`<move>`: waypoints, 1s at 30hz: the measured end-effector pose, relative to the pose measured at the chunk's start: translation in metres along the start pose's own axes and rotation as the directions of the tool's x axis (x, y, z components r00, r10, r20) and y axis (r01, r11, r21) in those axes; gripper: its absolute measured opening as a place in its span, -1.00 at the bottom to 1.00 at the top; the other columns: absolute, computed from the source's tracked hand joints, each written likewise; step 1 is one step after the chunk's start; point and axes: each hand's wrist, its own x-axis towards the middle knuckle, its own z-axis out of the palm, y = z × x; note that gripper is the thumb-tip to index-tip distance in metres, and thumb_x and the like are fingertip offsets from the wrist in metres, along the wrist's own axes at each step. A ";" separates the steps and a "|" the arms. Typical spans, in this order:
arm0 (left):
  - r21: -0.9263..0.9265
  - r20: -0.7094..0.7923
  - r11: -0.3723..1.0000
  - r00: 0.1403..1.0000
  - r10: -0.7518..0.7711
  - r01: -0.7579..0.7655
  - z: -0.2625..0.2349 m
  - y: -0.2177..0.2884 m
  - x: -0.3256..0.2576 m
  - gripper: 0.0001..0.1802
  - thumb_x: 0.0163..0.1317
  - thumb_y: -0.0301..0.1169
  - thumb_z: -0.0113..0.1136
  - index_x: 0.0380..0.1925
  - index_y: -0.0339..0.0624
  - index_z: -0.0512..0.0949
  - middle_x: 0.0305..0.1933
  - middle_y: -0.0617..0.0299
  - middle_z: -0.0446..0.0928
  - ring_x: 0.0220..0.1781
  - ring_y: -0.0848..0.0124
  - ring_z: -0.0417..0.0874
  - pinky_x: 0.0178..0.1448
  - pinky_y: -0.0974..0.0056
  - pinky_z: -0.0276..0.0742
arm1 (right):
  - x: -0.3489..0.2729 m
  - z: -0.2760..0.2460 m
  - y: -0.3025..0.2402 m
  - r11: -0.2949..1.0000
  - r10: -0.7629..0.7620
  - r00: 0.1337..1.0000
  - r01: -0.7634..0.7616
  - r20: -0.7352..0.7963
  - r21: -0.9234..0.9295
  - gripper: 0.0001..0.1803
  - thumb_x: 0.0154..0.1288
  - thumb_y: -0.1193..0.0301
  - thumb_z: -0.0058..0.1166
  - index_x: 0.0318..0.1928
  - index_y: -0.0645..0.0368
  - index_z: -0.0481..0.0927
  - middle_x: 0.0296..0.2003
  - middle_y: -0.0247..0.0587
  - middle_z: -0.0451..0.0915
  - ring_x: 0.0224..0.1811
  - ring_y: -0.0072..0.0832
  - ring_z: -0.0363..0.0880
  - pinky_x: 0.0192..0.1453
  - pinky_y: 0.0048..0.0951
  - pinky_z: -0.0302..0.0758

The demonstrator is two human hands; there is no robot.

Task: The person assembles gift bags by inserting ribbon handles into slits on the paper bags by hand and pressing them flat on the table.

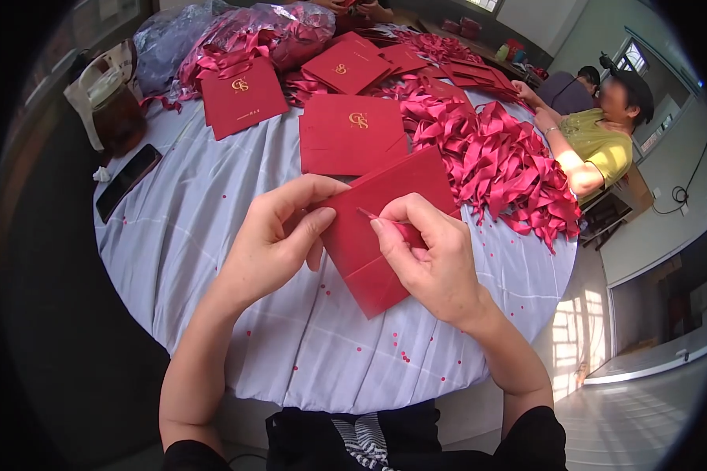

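A flat red paper bag [404,184] is tilted over the near middle of the table. My left hand [279,228] grips its upper left edge between thumb and fingers. Over the bag's face, my right hand [428,247] is closed in a pinch on a thin red ribbon [365,213], whose tip sticks out toward my left thumb. Most of that ribbon is hidden by my right fingers. Just beyond lies a stack of red paper bags [346,145] with a gold emblem. Right of it spreads a large heap of red satin ribbons [499,161].
Small red paper dots are scattered over the pale tablecloth [188,259]. At the left are a dark phone [128,182] and a dark container [114,114]. More red bags [243,98] and clear plastic bags [251,35] lie farther back. A person in yellow [601,145] sits at the right.
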 end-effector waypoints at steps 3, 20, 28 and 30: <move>-0.007 0.001 1.000 1.000 0.014 -0.014 0.002 0.000 -0.001 -0.77 0.30 -0.61 -0.05 -0.06 -0.40 0.48 -0.33 0.22 0.56 -0.63 0.64 0.41 -0.53 0.49 0.34 | -0.001 0.002 -0.002 0.999 0.007 1.000 -0.008 -0.023 -0.035 -0.90 0.22 0.56 0.12 -0.38 0.28 0.45 -0.57 -0.16 0.50 -0.65 -0.49 0.46 -0.59 -0.45 0.37; 0.205 -0.094 0.938 0.949 0.301 -0.278 0.020 0.001 -0.013 -0.74 0.10 -0.65 0.14 -0.16 -0.36 0.54 -0.35 0.20 0.59 -0.44 0.60 0.54 -0.42 0.46 0.43 | -0.011 -0.001 -0.028 0.993 0.087 0.994 -0.091 -0.063 -0.070 -0.82 0.11 0.58 0.15 -0.49 0.24 0.39 -0.67 -0.23 0.42 -0.75 -0.55 0.35 -0.64 -0.46 0.30; 0.375 -0.070 0.817 0.865 0.496 -0.438 0.028 0.001 -0.016 -0.73 0.05 -0.70 0.14 -0.19 -0.34 0.53 -0.42 0.14 0.54 -0.54 0.48 0.55 -0.48 0.43 0.40 | -0.014 0.003 -0.040 0.983 0.163 0.980 -0.171 -0.114 -0.061 -0.82 0.10 0.57 0.16 -0.50 0.24 0.39 -0.67 -0.22 0.43 -0.74 -0.57 0.36 -0.63 -0.45 0.31; 0.426 -0.056 0.760 0.824 0.563 -0.491 0.030 0.002 -0.017 -0.73 0.04 -0.71 0.14 -0.20 -0.33 0.52 -0.44 0.12 0.51 -0.57 0.40 0.54 -0.51 0.39 0.40 | -0.016 0.006 -0.039 0.981 0.077 0.985 -0.103 -0.155 -0.162 -0.83 0.10 0.56 0.16 -0.50 0.23 0.39 -0.67 -0.23 0.44 -0.74 -0.59 0.36 -0.62 -0.44 0.32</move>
